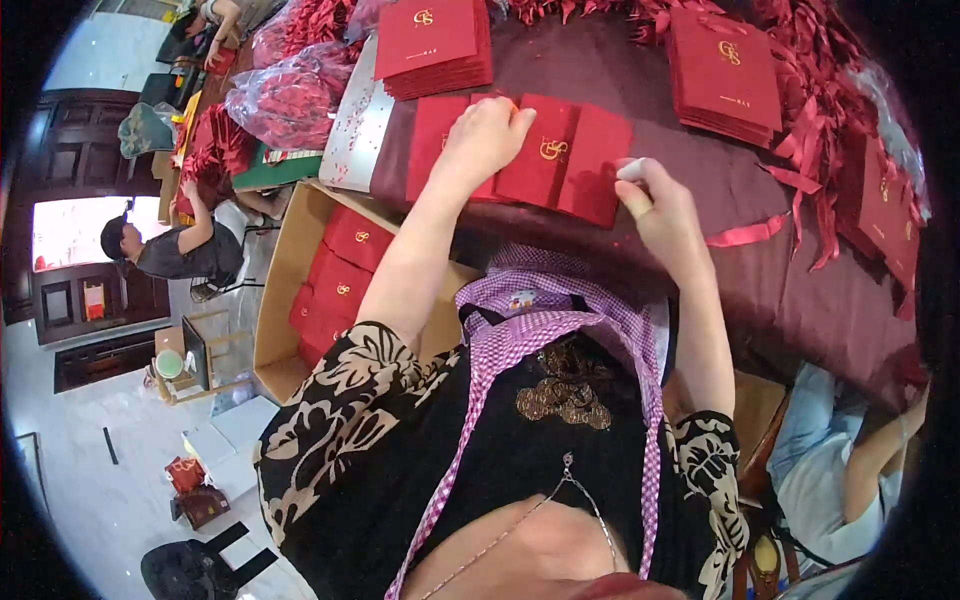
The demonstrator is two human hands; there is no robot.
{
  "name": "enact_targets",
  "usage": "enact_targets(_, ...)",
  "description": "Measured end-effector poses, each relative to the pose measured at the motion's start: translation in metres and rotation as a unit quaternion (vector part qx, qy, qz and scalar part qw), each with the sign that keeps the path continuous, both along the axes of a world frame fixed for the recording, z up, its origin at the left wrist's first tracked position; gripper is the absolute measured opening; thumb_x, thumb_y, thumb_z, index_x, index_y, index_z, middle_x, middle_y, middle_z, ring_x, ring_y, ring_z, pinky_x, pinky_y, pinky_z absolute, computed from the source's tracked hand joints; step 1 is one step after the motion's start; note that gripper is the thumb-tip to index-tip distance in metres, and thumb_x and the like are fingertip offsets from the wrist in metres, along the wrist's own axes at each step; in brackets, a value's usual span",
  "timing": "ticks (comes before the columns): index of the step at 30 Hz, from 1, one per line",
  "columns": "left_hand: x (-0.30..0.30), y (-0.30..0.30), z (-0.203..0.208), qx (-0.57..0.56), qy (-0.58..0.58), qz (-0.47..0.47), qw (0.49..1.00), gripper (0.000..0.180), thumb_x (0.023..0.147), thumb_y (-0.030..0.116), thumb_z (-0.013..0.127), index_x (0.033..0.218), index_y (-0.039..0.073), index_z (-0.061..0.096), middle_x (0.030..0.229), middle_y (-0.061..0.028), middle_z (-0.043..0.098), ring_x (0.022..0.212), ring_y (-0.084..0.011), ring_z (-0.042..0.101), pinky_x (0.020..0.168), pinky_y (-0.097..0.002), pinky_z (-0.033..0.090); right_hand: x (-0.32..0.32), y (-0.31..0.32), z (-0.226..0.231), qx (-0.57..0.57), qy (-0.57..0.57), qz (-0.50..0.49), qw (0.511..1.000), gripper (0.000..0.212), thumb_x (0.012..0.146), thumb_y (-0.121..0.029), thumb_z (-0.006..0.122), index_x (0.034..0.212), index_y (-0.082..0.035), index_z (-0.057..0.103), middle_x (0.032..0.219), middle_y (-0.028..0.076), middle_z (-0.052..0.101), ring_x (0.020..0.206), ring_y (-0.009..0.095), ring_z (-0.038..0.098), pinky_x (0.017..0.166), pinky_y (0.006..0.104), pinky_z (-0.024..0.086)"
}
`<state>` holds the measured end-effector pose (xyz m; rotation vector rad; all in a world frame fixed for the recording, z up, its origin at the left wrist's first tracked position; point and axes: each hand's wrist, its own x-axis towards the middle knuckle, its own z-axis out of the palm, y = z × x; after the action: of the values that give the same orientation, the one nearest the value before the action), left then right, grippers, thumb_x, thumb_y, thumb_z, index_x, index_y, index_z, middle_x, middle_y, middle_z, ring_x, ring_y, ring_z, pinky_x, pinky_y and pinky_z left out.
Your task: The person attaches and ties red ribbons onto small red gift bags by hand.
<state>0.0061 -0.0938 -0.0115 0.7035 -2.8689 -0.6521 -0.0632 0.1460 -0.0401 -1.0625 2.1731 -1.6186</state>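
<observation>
- Flat red paper bags (540, 160) lie in an overlapping row on the maroon worktop (700, 170), straight ahead of both hands; the row's long axis runs left to right.
- Left hand (482, 140) rests palm-down on the row, fingers spread flat, clamped on nothing.
- Right hand (660, 205) sits just beside the row's right end, pinching a small white object; hands well apart.
- Bags: matte red with a gold emblem.
- Stacked bags (725, 70) lie farther back.

head cam, fisheye, looking down, close
</observation>
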Motion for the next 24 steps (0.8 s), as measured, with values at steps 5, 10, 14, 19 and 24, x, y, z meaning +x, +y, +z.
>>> enact_targets(5,-0.003,0.007,-0.004,0.076,0.055,0.036,0.995,0.035,0.082,0.026,0.067,0.099,-0.004,0.064,0.09,-0.0209,0.067,0.087,-0.0336,0.066,0.078,-0.0421,0.051,0.016,-0.005,0.002,0.053,0.109,-0.027,0.992,0.01,0.085,-0.007,0.061,0.09,-0.001,0.056,0.094,0.018,0.064,0.094,0.035,0.06,0.08,0.0415,0.047)
enact_targets(10,-0.001,0.011,-0.017,0.291,0.193,0.041,0.936,0.033,0.077,0.01,0.07,0.104,-0.007,0.061,0.077,-0.0074,0.063,0.07,-0.0136,0.059,0.064,-0.0283,0.048,0.018,0.003,-0.011,0.0,0.095,-0.056,0.994,0.012,0.085,-0.006,0.064,0.093,-0.001,0.058,0.097,0.016,0.065,0.092,0.031,0.063,0.08,0.0383,0.049)
enact_targets(14,0.006,0.025,-0.002,0.365,0.161,0.047,0.916,0.032,0.078,0.004,0.068,0.109,-0.003,0.062,0.086,-0.0014,0.062,0.074,-0.008,0.056,0.066,-0.0219,0.045,0.016,0.011,-0.015,-0.02,-0.042,-0.095,0.994,0.015,0.086,-0.005,0.066,0.097,0.0,0.058,0.091,0.011,0.066,0.082,0.016,0.063,0.074,0.0277,0.049)
enact_targets(19,0.012,0.038,0.007,0.268,0.17,-0.016,0.948,0.031,0.079,0.004,0.068,0.108,-0.003,0.062,0.08,0.0008,0.059,0.07,-0.006,0.053,0.062,-0.0209,0.043,0.016,0.017,0.004,-0.076,-0.088,-0.108,0.987,0.015,0.086,-0.001,0.065,0.1,0.0,0.06,0.091,0.005,0.066,0.085,0.01,0.06,0.076,0.0251,0.049)
enact_targets(24,0.011,0.056,0.017,0.166,0.18,-0.034,0.969,0.029,0.079,0.005,0.068,0.107,-0.001,0.063,0.076,-0.0007,0.059,0.067,-0.0063,0.052,0.06,-0.0221,0.044,0.015,0.014,0.013,-0.079,-0.068,-0.116,0.988,0.013,0.085,0.0,0.064,0.098,0.001,0.062,0.093,0.008,0.067,0.088,0.012,0.062,0.078,0.0259,0.049)
